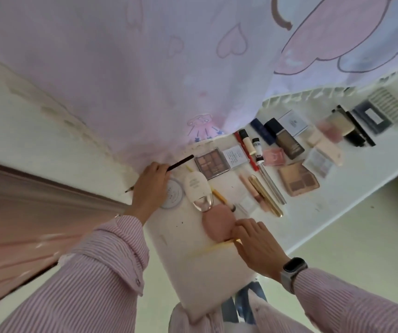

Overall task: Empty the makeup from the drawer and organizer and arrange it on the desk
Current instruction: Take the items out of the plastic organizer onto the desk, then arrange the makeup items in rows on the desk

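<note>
Striped sleeves (101, 272) lead to both hands on the white desk (337, 188). Right hand (255, 241) rests loose-fingered against a pink round compact (217, 224). Left hand (151, 188) grips a thin black pencil (180, 162) beside a cream bottle (196, 188). Palettes (212, 162) and tubes (265, 198) lie in rows beyond, under a hanging pink curtain (145, 68).

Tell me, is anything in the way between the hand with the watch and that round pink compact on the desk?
Nothing visible is. The right hand already has its fingertips on the near edge of the round pink compact, with no gap between them. The white bottle lies just beyond the compact, on its far side, so it does not block the hand.
</note>
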